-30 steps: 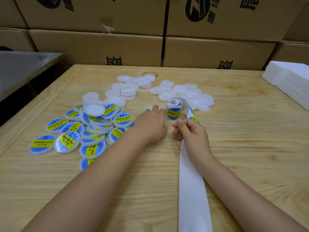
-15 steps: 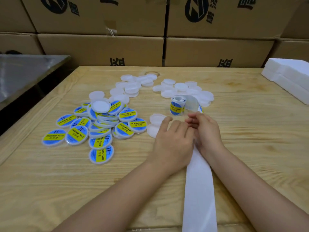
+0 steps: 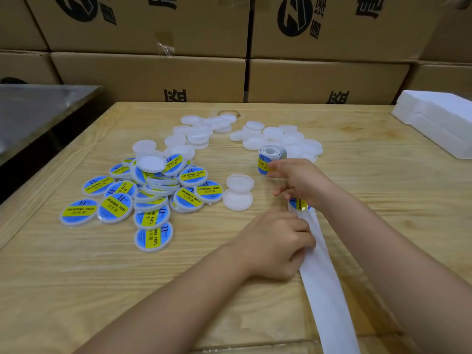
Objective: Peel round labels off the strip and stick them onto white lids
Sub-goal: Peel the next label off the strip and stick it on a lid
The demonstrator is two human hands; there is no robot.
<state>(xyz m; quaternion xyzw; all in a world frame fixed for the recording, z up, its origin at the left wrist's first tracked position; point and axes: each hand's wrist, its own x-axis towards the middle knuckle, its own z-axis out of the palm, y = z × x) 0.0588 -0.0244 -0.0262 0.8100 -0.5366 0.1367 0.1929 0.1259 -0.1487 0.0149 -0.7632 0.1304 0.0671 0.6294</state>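
Note:
A white backing strip (image 3: 324, 282) runs from the table's near edge up to a small roll (image 3: 270, 158) of blue and yellow round labels. One label (image 3: 298, 204) shows on the strip just under my right wrist. My left hand (image 3: 275, 245) has its curled fingers on the strip's left edge and holds it. My right hand (image 3: 301, 182) reaches forward with fingers spread, one fingertip touching the roll. Two blank white lids (image 3: 238, 199) lie just left of my hands. A pile of labelled lids (image 3: 153, 198) is further left.
Several more blank white lids (image 3: 281, 140) lie scattered at the back of the wooden table (image 3: 383, 200). White foam blocks (image 3: 434, 121) sit at the far right. Cardboard boxes (image 3: 153, 77) form a wall behind, and a metal surface (image 3: 38, 106) stands at the left.
My left hand has slid back along the strip toward me. My right hand has moved forward to the roll, uncovering a label on the strip.

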